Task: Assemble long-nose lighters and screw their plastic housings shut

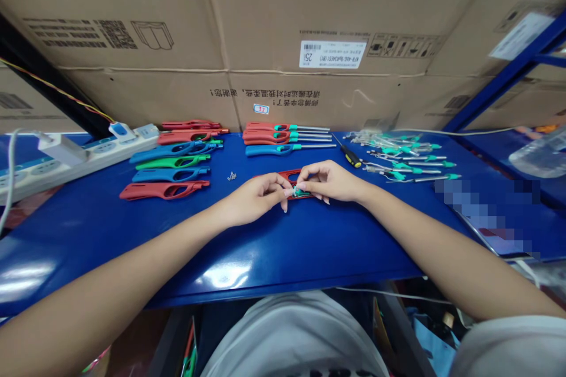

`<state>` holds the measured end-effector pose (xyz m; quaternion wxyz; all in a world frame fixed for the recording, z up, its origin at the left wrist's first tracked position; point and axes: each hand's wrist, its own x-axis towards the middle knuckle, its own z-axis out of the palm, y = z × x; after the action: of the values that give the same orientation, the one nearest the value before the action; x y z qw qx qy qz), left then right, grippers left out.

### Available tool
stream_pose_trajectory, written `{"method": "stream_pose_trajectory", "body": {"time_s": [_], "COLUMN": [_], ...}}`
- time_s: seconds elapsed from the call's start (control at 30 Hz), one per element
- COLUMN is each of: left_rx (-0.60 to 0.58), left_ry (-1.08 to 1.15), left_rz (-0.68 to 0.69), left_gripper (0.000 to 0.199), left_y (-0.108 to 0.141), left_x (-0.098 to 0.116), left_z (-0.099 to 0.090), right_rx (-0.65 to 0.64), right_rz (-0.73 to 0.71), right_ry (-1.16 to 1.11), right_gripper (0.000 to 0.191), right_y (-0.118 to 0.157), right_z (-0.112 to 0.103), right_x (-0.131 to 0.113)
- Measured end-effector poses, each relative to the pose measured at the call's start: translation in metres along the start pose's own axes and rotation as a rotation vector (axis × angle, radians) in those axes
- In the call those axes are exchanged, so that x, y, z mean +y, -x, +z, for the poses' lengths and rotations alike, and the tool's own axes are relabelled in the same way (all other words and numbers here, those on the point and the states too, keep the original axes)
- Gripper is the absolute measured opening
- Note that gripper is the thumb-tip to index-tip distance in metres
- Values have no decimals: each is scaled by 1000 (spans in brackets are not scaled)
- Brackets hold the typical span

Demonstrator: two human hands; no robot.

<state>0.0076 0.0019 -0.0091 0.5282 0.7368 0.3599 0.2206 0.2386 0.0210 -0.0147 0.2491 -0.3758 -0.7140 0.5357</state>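
Both hands meet over a red lighter shell (289, 175) in the middle of the blue table, covering much of it. My left hand (260, 195) is closed in a pinch, thumb and forefinger at a small whitish and green lighter part (301, 192). From the other side my right hand (331, 181) pinches the same part, which sits at the shell. Fingers hide its exact shape. Just left of the hands lies a small heap of screws (232, 176). Beyond my right hand rests a screwdriver (352, 158) with a black and yellow handle.
Coloured lighter shells (170, 174) lie in rows at left, beside a white power strip (97, 150). Lighters with metal rods (283, 135) are at the back centre. Green-ended rod assemblies (411, 159) are piled at right, near a pixelated flat device (490, 218). Cardboard (265, 41) stands behind.
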Motion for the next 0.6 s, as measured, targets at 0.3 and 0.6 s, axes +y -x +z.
{"method": "stream_pose_trajectory", "body": {"time_s": [0.3, 0.6], "left_rx": [64, 86], "left_ry": [41, 46], "left_rz": [-26, -14], "left_gripper": [30, 27], "left_y": [-1, 0], "left_x": [0, 0], "left_z": [1, 4], "right_rx": [17, 34], "right_rz": [8, 7], "right_ry": [-62, -64], "right_gripper": [39, 39], "right_y": [0, 0], "right_z": [1, 3], "right_x": [-2, -1]}}
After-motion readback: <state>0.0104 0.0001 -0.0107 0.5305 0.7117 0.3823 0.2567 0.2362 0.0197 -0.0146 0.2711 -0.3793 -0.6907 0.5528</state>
